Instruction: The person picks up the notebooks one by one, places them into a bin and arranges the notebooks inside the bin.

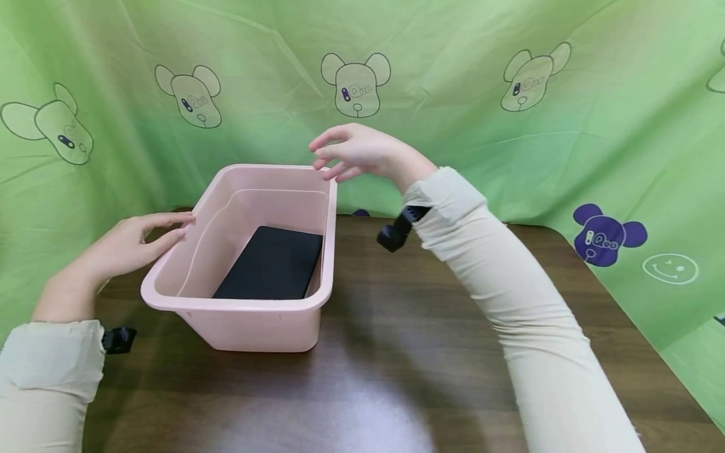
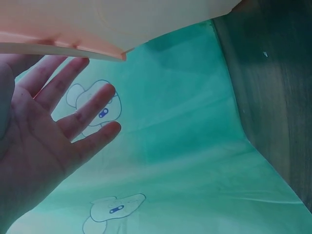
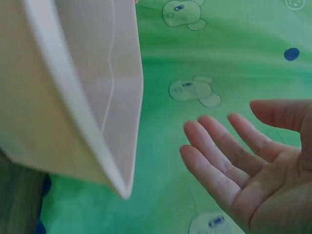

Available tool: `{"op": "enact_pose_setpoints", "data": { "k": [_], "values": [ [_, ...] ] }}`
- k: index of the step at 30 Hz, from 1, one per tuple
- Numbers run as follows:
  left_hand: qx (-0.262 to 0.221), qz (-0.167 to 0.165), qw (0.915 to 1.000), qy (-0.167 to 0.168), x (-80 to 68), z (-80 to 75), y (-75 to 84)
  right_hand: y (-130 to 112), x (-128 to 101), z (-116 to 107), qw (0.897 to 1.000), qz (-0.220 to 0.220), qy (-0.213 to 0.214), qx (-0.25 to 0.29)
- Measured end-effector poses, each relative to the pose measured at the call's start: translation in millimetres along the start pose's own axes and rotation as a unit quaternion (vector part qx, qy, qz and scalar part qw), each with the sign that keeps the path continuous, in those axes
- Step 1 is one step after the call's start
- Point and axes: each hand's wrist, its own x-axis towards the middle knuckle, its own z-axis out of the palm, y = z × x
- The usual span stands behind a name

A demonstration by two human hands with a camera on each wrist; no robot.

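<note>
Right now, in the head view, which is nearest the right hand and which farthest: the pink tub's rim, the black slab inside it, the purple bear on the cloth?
From the right hand:
1. Pink tub: far rim, just under the fingertips.
2. Black slab: down inside the tub.
3. Purple bear: far off to the right on the cloth.

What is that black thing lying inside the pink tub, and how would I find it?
Start at the brown wooden table in front of the green curtain, then find the pink plastic tub on its left part. Look down inside: a flat black rectangular slab lies on the tub's floor. It is the only thing in there.
</note>
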Motion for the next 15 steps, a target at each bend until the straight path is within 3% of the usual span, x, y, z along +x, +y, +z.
{"op": "enact_pose_setpoints", "data": {
  "k": [4, 8, 15],
  "values": [
    [0.008, 0.003, 1.0, -0.001, 1.3, -0.8, 1.8, 19.0, -18.6, -16.5, 0.999, -0.011, 0.051, -0.01],
    [0.024, 0.016, 0.9996, -0.003, 0.0, -1.8, 4.9, 40.1, -37.5, -28.1, 0.993, -0.023, 0.098, -0.059],
    [0.055, 0.057, 0.9966, 0.021, -0.8, -8.6, 19.8, 74.3, -73.6, -38.1, 0.974, -0.044, 0.16, -0.151]
  ]
}}
